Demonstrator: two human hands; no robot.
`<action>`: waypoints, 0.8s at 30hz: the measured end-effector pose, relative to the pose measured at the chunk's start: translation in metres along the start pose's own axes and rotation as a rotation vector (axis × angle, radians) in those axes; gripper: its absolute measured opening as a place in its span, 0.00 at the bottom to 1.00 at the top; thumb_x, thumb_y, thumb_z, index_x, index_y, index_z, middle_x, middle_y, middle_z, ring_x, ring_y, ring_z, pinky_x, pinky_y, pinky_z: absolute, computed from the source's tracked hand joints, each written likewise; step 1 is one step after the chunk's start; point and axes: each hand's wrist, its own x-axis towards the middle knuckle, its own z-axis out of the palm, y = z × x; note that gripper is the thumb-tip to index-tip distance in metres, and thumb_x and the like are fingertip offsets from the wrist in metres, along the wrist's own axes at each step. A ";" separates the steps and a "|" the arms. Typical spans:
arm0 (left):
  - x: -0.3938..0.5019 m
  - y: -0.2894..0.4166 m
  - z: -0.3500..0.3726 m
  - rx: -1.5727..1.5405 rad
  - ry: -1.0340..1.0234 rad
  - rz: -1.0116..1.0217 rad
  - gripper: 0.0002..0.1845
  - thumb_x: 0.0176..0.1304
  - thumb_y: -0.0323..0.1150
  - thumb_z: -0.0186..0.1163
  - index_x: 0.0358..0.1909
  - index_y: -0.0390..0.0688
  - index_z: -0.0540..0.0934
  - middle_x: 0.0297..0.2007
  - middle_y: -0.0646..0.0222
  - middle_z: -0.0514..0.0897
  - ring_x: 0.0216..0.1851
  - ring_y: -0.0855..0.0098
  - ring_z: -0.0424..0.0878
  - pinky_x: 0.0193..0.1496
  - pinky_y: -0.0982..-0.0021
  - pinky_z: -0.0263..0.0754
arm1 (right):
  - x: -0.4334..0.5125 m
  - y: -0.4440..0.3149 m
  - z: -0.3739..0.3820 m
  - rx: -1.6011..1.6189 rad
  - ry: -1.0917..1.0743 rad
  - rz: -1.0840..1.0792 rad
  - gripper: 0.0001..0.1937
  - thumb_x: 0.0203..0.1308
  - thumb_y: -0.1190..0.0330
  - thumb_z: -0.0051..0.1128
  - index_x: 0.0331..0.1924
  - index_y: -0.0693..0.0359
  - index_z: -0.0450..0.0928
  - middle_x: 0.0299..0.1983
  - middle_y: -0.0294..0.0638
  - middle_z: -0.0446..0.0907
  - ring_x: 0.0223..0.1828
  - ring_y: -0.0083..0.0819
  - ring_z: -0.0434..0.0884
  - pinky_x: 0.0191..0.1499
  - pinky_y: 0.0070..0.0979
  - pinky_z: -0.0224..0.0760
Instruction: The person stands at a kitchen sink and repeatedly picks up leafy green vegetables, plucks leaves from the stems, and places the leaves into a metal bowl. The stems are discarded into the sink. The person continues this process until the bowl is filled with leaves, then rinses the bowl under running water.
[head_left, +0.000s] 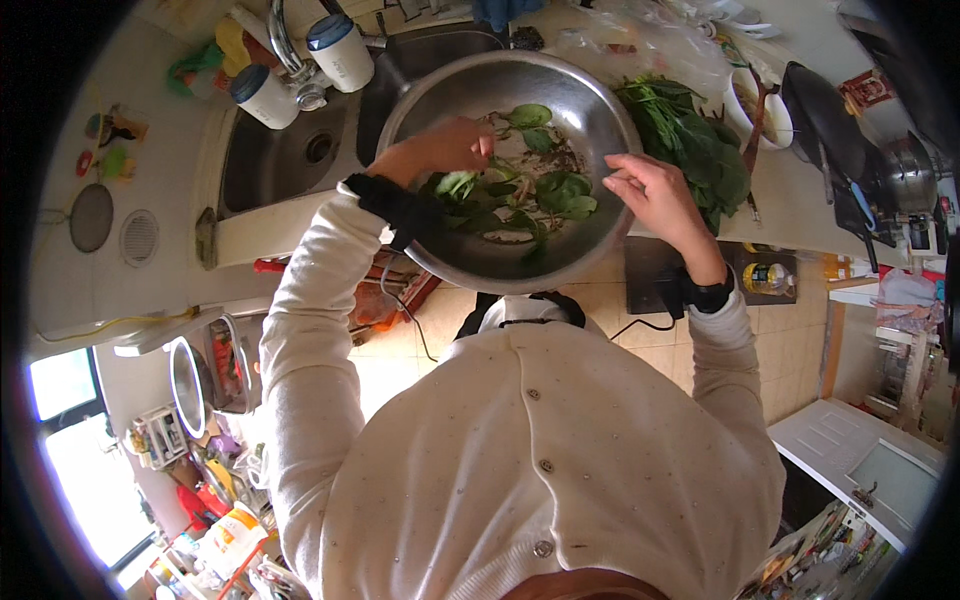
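A large stainless steel basin (517, 277) leans over the counter's front edge, with loose green leaves (559, 191), stems and dark debris inside. Over the basin's left part is my left hand (457, 146), its fingers curled above the leaves; whether they pinch anything is too small to tell. My right hand (649, 187) is at the basin's right rim, fingers bent and thumb apart, with nothing visible between them. Just beyond it, a heap of leafy greens (686, 142) lies on the counter, right of the basin.
A sink (281, 161) with a faucet (281, 37) and two white canisters (341, 56) (264, 97) is at the left. Behind the greens stands a white bowl (780, 127); a black wok (825, 112) is farther right. Clear plastic bags (637, 45) lie at the back.
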 end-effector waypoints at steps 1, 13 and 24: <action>-0.004 -0.003 -0.004 -0.016 0.049 -0.035 0.14 0.51 0.34 0.62 0.39 0.40 0.79 0.35 0.57 0.83 0.38 0.59 0.82 0.41 0.61 0.75 | 0.001 0.000 0.005 -0.034 -0.031 -0.031 0.14 0.58 0.71 0.60 0.46 0.67 0.77 0.39 0.46 0.82 0.34 0.34 0.84 0.36 0.25 0.75; -0.027 -0.014 0.015 -0.019 -0.115 0.008 0.11 0.51 0.32 0.62 0.38 0.41 0.81 0.38 0.60 0.82 0.41 0.59 0.80 0.41 0.63 0.75 | 0.003 -0.004 0.037 -0.276 -0.505 -0.128 0.09 0.57 0.71 0.56 0.39 0.66 0.81 0.43 0.49 0.78 0.45 0.48 0.77 0.49 0.37 0.71; -0.044 0.019 0.025 0.039 -0.313 0.043 0.13 0.56 0.37 0.57 0.36 0.39 0.82 0.35 0.60 0.83 0.39 0.61 0.80 0.42 0.67 0.72 | -0.002 -0.002 0.041 -0.230 -0.496 -0.103 0.12 0.58 0.70 0.56 0.42 0.69 0.77 0.44 0.50 0.78 0.47 0.49 0.77 0.49 0.36 0.70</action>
